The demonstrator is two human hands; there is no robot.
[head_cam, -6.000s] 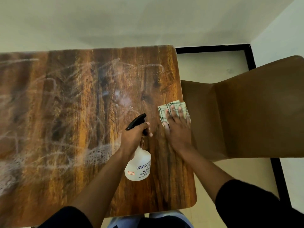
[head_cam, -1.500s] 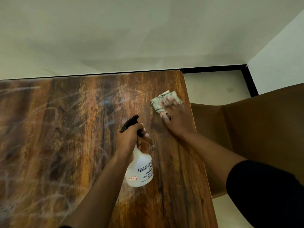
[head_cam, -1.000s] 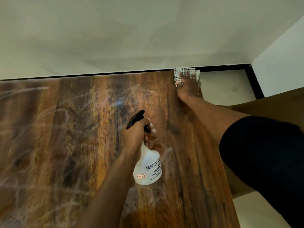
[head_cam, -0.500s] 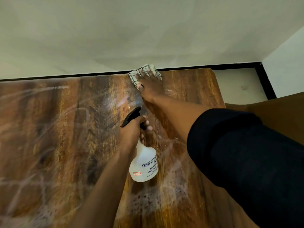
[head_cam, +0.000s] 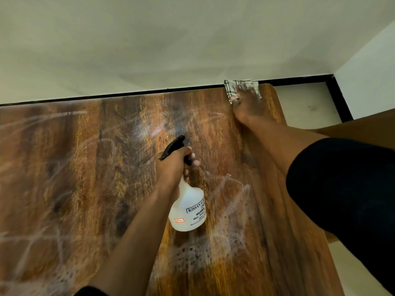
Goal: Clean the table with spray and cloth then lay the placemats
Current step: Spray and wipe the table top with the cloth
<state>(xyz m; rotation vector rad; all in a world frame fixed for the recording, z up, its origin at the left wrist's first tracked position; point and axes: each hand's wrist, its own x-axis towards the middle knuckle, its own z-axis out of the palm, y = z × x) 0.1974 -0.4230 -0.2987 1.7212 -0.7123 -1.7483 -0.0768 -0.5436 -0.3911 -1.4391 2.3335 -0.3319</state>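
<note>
Head view: a person leans over a wooden table [head_cam: 89, 189], both arms reaching out across it.
Left hand [head_cam: 173, 165]: curled round the neck of the spray bottle [head_cam: 188, 208], fingertips [head_cam: 193, 162] wrapped by the black trigger; the nozzle points toward the far side and the bottle hangs tilted over the tabletop.
Right hand [head_cam: 245, 103]: stretched to the far right corner, fingers laid out fairly straight and blurred, pressing flat on the cloth [head_cam: 229, 88].
Cloth: a checked rag, pinned under the hand at the far edge of the table, its upper margin at or just over that edge.
Table surface: wet foam patches lie near the bottle and toward the near edge; pale streaks cross the left part; the strip along the right side looks darker and free of foam.
Placemats: none in view.
Step in hand: wiping, in the cleaning half of the task; the spraying looks paused, though the bottle is held ready.
Progress: early, I judge, since much of the top carries foam and streaks and no placemat is laid.
Next move calls for: drawing the cloth from the far corner across the foam by the bottle, with steady downward pressure, then working leftward over the streaks.
Care: keep the cloth from slipping off the far edge.
</note>
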